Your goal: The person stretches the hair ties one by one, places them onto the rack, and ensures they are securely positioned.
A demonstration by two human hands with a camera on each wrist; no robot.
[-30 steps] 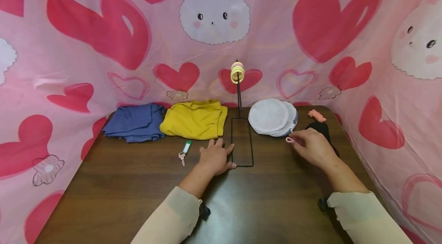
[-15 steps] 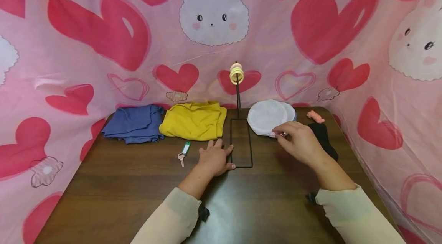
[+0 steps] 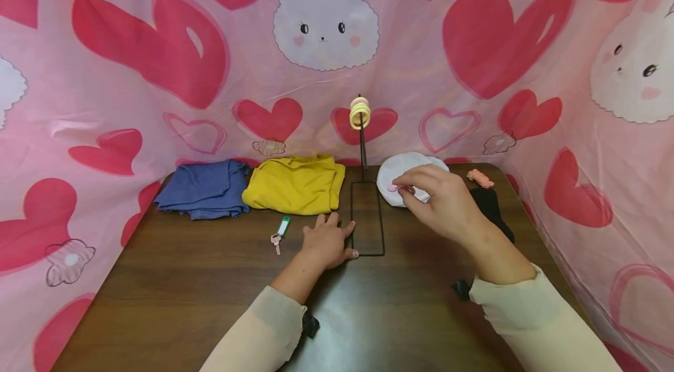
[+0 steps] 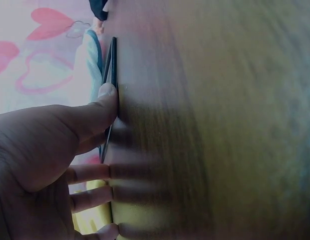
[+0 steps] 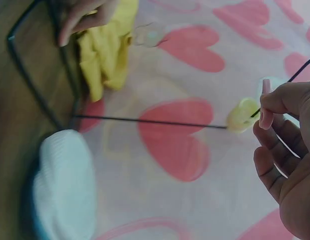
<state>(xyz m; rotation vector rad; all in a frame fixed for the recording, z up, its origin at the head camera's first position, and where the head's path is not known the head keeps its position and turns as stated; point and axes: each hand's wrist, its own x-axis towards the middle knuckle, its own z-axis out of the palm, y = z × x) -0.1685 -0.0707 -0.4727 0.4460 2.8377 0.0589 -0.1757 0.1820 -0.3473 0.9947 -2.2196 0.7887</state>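
My right hand (image 3: 447, 205) pinches a small pink hair tie (image 3: 392, 188) between thumb and forefinger, raised in front of the white round cloth items. The right wrist view shows the pink hair tie (image 5: 266, 102) edge-on at the fingertips, the other fingers loosely bent. A black wire stand (image 3: 384, 226) has a rectangular base on the table and a tall upright. Several pale yellow and pink hair ties (image 3: 360, 117) hang at its top. My left hand (image 3: 325, 242) lies spread beside the base, its thumb (image 4: 108, 91) and forefinger resting on the near-left base wire.
A folded blue cloth (image 3: 204, 189) and a folded yellow cloth (image 3: 297, 185) lie along the back left. A key (image 3: 276, 240) with a green tag is left of my left hand. White round cloth items (image 3: 389, 170), a coral-coloured bundle (image 3: 480, 178) and a black cloth item (image 3: 492, 214) sit right.
My right hand has moved left, from beside the black item to over the white cloth items, carrying the pink hair tie towards the stand. My left hand has stayed in place.
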